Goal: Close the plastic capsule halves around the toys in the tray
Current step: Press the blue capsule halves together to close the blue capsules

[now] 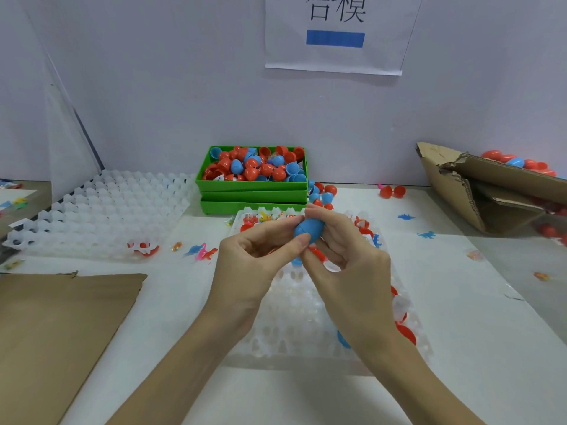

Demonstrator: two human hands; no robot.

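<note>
A person's two hands meet above a white dimpled tray (294, 308) on a pale counter (478, 317), both gripping a single blue capsule (308, 230). The left hand (254, 256) pinches the capsule's near end between thumb and curled fingers, while the right hand (346, 250) wraps its fingers round the far end from the other side. The capsule is held in the air, lying roughly sideways, with a seam visible across its middle; whether the two halves are fully snapped shut cannot be told.

In the tray beneath the hands sit red capsule halves (406, 332) along the right edge and small toys (267, 216) at the far end, partly hidden by the hands. Just behind the tray, a stack of green bins (251, 188) stands against the wall, the top one heaped with loose red and blue capsule halves (254, 165). A few more halves lie on the counter beside the bins.

To the left, a second stack of white trays (101, 210) rests on the counter, with tiny plastic dinosaurs (202, 252) scattered near its front corner. A flat sheet of cardboard (61, 332) lies at the near left. At the far right, a torn cardboard box (491, 191) holds more capsules. A paper sign (334, 35) with a blue bar hangs on the wall.
</note>
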